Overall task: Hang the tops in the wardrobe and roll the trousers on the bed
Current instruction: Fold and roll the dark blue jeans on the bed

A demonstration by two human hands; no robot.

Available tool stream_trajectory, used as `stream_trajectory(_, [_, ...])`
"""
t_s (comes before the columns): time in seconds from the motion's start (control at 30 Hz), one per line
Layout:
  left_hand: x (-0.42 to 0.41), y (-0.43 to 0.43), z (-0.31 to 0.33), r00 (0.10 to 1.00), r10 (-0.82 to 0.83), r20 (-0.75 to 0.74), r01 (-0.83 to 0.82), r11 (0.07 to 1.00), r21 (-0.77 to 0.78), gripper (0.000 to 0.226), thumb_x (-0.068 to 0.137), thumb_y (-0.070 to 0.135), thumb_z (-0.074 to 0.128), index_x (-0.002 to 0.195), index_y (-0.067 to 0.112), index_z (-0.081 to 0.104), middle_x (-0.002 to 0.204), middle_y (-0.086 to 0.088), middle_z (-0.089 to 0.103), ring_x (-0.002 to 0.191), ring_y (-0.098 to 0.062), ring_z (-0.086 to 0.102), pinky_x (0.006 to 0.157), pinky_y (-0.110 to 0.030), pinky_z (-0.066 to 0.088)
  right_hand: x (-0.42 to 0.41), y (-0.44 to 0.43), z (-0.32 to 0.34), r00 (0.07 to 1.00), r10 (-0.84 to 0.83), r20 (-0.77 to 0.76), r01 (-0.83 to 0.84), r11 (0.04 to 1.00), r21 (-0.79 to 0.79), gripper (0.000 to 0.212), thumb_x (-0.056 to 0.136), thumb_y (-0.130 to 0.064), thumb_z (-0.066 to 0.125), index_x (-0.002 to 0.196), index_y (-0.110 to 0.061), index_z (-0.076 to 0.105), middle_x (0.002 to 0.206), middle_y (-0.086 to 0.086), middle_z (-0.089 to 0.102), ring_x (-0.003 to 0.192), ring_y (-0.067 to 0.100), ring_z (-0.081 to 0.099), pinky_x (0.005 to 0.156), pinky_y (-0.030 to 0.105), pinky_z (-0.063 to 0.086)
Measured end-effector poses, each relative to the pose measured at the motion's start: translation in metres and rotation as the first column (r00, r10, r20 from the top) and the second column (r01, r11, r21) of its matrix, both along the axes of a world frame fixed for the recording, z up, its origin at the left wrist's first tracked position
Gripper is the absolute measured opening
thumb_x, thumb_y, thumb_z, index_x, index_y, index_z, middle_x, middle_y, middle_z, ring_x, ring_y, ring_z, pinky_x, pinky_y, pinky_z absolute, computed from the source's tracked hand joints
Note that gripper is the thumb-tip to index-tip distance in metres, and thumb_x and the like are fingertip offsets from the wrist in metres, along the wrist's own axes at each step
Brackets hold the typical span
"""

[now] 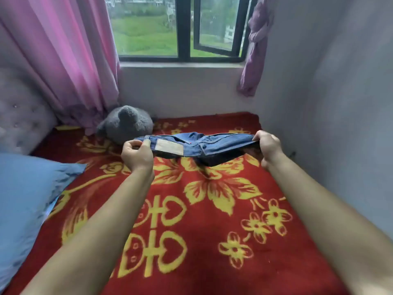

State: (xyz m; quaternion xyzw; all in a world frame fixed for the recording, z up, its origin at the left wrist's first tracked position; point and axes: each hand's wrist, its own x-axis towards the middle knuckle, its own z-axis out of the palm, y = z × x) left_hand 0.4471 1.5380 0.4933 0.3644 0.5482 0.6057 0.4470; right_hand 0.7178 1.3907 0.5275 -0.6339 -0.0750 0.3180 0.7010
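Note:
A pair of blue denim trousers (214,146) with a pale leather patch on the waistband hangs stretched in the air above the far half of the bed. My left hand (137,155) grips the waistband's left end. My right hand (269,146) grips its right end. The rest of the trousers droops a little below the waistband, and the legs are mostly hidden behind it. The bed (212,241) is covered with a red blanket with yellow flowers. No tops and no wardrobe are in view.
A grey plush toy (126,123) lies at the far left of the bed, by the pink curtain (61,60). A blue pillow (27,201) lies on the left side. The wall (340,103) runs along the bed's right edge. A window (180,28) is straight ahead.

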Motion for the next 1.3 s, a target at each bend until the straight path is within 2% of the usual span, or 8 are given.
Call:
stream_trajectory(0.2, [-0.038,-0.072,-0.218,0.994,-0.072,-0.085,0.009,0.815,-0.580,0.035,0.084,0.001,0.068,0.114,0.010,0.050,0.108,-0.015,0.061,0.086,-0.028,0.062,0.083,-0.047,0.057,-0.040,-0.065,-0.219,0.941,-0.008,-0.338,-0.142,0.898,-0.417,0.016,0.084,0.008,0.041,0.080,-0.006,0.048,0.074,0.012,0.047,0.062,0.024,0.050,0.050,0.031,0.055])
stream_trajectory(0.33, [-0.068,-0.127,-0.304,0.999,-0.050,-0.010,0.024,0.635,-0.772,0.035,0.088,-0.014,0.056,0.121,-0.003,0.049,0.101,-0.016,0.059,0.071,-0.025,0.061,0.057,-0.047,0.058,-0.075,-0.124,-0.326,0.854,-0.124,-0.504,-0.196,0.822,-0.534,0.024,0.088,0.013,0.039,0.079,-0.006,0.051,0.075,0.015,0.054,0.065,0.025,0.055,0.045,0.033,0.055])
stream_trajectory(0.73, [-0.123,-0.198,-0.439,0.995,-0.035,-0.094,-0.063,0.508,-0.859,0.025,0.091,-0.009,0.053,0.107,0.008,0.062,0.089,-0.007,0.067,0.069,-0.016,0.065,0.054,-0.034,0.056,-0.118,-0.218,-0.469,0.773,-0.229,-0.592,-0.109,0.871,-0.480,0.026,0.081,0.009,0.042,0.075,-0.016,0.048,0.071,0.004,0.054,0.070,0.021,0.056,0.070,0.034,0.053])
stream_trajectory(0.9, [-0.141,-0.232,-0.513,0.975,-0.137,-0.177,-0.096,0.458,-0.884,0.019,0.095,-0.002,0.054,0.108,0.010,0.057,0.100,-0.010,0.064,0.072,-0.018,0.064,0.052,-0.027,0.056,-0.137,-0.249,-0.547,0.855,-0.229,-0.466,-0.211,0.668,-0.714,0.028,0.086,0.006,0.055,0.102,-0.017,0.054,0.085,0.005,0.054,0.075,0.016,0.055,0.071,0.031,0.055])
stream_trajectory(1.0, [-0.141,-0.235,-0.531,0.943,-0.193,-0.272,-0.158,0.461,-0.873,0.024,0.092,0.002,0.057,0.116,0.005,0.056,0.111,-0.012,0.066,0.088,-0.026,0.066,0.058,-0.029,0.056,-0.140,-0.247,-0.565,0.910,-0.132,-0.393,-0.254,0.571,-0.781,0.014,0.083,-0.002,0.059,0.084,-0.017,0.057,0.087,0.006,0.057,0.071,0.015,0.054,0.060,0.027,0.052])
stream_trajectory(1.13, [-0.127,-0.242,-0.515,0.481,-0.532,-0.697,-0.299,0.648,-0.701,0.067,0.080,0.013,0.063,0.142,0.013,0.036,0.143,-0.013,0.039,0.131,-0.032,0.039,0.105,-0.045,0.037,-0.130,-0.241,-0.559,0.978,0.157,-0.138,-0.190,0.391,-0.901,0.030,0.082,-0.025,0.059,0.110,-0.016,0.058,0.102,0.004,0.058,0.095,0.023,0.054,0.087,0.033,0.044])
stream_trajectory(1.2, [-0.117,-0.247,-0.504,0.187,-0.603,-0.775,-0.076,0.778,-0.624,0.077,0.084,0.019,0.062,0.151,0.014,0.024,0.155,-0.017,0.023,0.142,-0.034,0.023,0.112,-0.050,0.027,-0.127,-0.238,-0.553,0.968,0.247,-0.035,-0.117,0.326,-0.938,0.049,0.088,-0.037,0.056,0.132,-0.016,0.049,0.124,0.009,0.056,0.117,0.028,0.052,0.098,0.034,0.037])
stream_trajectory(1.3, [-0.102,-0.246,-0.505,-0.093,-0.551,-0.829,0.380,0.750,-0.541,0.071,0.092,0.017,0.051,0.155,0.013,0.020,0.162,-0.020,0.008,0.149,-0.037,0.010,0.116,-0.052,0.021,-0.126,-0.238,-0.551,0.788,0.544,0.288,0.084,0.368,-0.926,0.065,0.094,-0.044,0.052,0.151,-0.023,0.030,0.148,0.016,0.036,0.130,0.035,0.040,0.107,0.043,0.033])
